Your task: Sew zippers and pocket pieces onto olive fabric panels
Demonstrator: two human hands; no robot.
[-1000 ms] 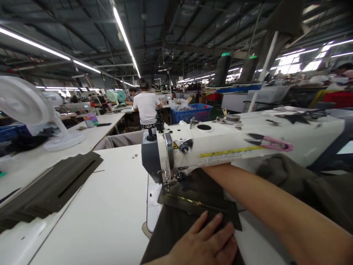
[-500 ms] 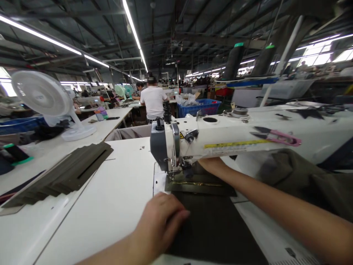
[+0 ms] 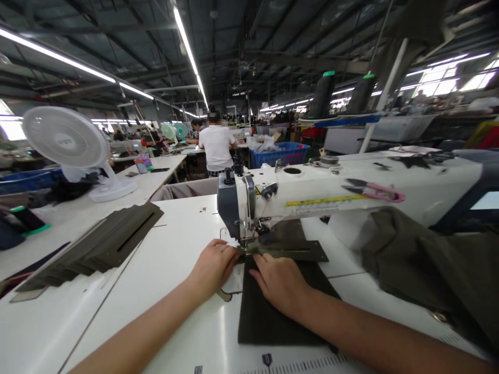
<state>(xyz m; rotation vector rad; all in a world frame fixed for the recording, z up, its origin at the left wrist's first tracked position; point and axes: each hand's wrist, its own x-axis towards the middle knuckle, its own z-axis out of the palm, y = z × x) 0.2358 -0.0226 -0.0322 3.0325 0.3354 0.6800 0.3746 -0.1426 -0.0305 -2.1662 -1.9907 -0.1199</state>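
Note:
A dark olive fabric panel [image 3: 273, 324] lies under the head of the white sewing machine [image 3: 319, 192]. Across it runs an olive strip [image 3: 317, 251] with a thin yellowish line along its length. My left hand [image 3: 213, 267] is at the strip's left end beside the needle, its fingers pressed together on the edge; the fingertips are partly hidden. My right hand [image 3: 283, 283] rests on the panel just in front of the presser foot, fingers laid on the fabric and thumb apart. The needle area shows small between both hands.
A stack of olive pieces [image 3: 97, 246] lies on the left, near a white fan [image 3: 66, 137]. Bunched olive fabric [image 3: 413, 259] sits at right. Pink-handled thread snips [image 3: 380, 192] lie on the machine arm. Beyond are a blue crate [image 3: 283, 156] and a person in white [image 3: 216, 145].
My right hand has come from behind the machine head to the panel in front. My left hand has moved forward to the needle. The panel's near edge now shows farther forward.

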